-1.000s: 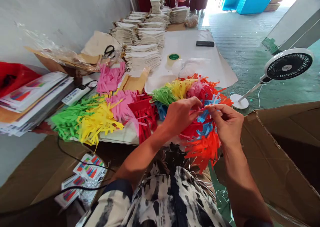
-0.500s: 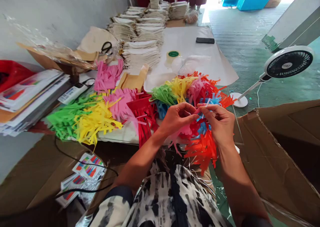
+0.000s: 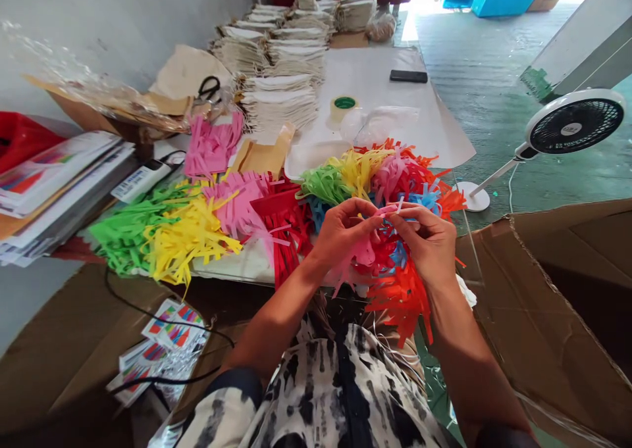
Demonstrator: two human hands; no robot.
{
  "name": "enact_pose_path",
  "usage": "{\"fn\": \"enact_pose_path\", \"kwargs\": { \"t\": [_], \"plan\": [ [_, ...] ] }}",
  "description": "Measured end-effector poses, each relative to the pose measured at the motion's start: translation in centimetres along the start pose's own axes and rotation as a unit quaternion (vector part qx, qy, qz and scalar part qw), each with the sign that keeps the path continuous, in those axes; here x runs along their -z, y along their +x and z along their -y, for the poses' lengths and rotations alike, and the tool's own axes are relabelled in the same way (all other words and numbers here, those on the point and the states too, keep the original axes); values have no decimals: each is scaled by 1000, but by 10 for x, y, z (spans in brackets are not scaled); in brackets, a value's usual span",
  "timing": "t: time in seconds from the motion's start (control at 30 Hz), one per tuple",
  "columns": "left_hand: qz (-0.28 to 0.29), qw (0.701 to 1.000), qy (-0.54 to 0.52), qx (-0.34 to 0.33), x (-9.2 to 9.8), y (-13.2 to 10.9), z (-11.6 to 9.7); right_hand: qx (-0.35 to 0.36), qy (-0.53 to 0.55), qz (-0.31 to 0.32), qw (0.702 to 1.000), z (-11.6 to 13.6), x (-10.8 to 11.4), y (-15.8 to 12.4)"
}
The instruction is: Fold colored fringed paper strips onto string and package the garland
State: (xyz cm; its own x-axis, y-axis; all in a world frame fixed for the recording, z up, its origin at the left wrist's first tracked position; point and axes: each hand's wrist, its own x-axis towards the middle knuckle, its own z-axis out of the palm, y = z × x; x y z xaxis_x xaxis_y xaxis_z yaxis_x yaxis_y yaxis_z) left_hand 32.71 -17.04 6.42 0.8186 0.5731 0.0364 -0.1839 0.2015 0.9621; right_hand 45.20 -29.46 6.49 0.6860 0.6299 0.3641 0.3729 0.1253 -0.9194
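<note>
My left hand and my right hand meet over a garland of fringed paper tassels in green, yellow, pink, blue, red and orange. Both hands pinch a pink tassel piece between thumb and fingers, fingers closed. Orange fringe hangs below my right hand. To the left on the table lie flat piles of cut fringe: green, yellow, pink and red.
Stacks of pale paper bags fill the back of the white table, with a tape roll, scissors and a phone. A small fan stands right. An open cardboard box is at my right; printed sheets left.
Both hands moved slightly left and closer together, working the pink tassel between the fingertips. The view tilted down a little. The piles on the table have not moved.
</note>
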Motion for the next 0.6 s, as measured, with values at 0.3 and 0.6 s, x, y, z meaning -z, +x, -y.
{"fn": "enact_pose_path", "kwargs": {
  "t": [0.3,0.6],
  "plan": [
    [-30,999,13,-33,3,3,2,-45,-37,127,990,11,9,-1],
    [-34,995,75,-62,7,1,2,-68,1,147,987,4,11,0]
  ]
}}
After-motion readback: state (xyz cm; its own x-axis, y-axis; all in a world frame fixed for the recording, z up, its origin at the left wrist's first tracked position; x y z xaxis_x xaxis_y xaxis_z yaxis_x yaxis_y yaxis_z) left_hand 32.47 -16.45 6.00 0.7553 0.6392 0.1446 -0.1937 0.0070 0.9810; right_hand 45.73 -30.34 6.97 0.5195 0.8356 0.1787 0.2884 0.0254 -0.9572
